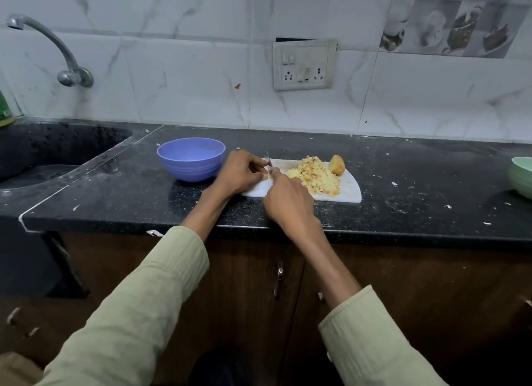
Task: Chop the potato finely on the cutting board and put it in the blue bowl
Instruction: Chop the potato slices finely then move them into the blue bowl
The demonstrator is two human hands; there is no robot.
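A long black worktop (pixel 403 184) ran under a white tiled wall (pixel 201 69). A dark sink (pixel 43 155) sat at its left end, with a silver tap (pixel 51 48) on the wall above it. Brown cupboard doors (pixel 431 285) were below the worktop. A white switch plate (pixel 303 66) was on the wall.

Two arms in pale green sleeves (pixel 138 299) reached up from the bottom toward the middle of the worktop. The sleeves stopped short of the wrists. Both wrists crossed the front edge of the worktop, and the hands met over the left end of the white cutting board (pixel 348 190).

The blue bowl (pixel 191 158) stood on the worktop just left of the board, close to the left hand. Part of a green bowl (pixel 521 175) showed at the far right edge.

A heap of chopped potato (pixel 316 175) lay on the board. An uncut potato chunk (pixel 337 164) sat at the back of the board, touching the heap.

The left hand (pixel 241 174) had its fingers curled and pinched a small potato piece (pixel 269 176). The right hand (pixel 289 201) was seen from the back, with its fingers curled around the knife (pixel 268 158). Only the thin blade tip showed, poking up between the two hands beside the small piece.
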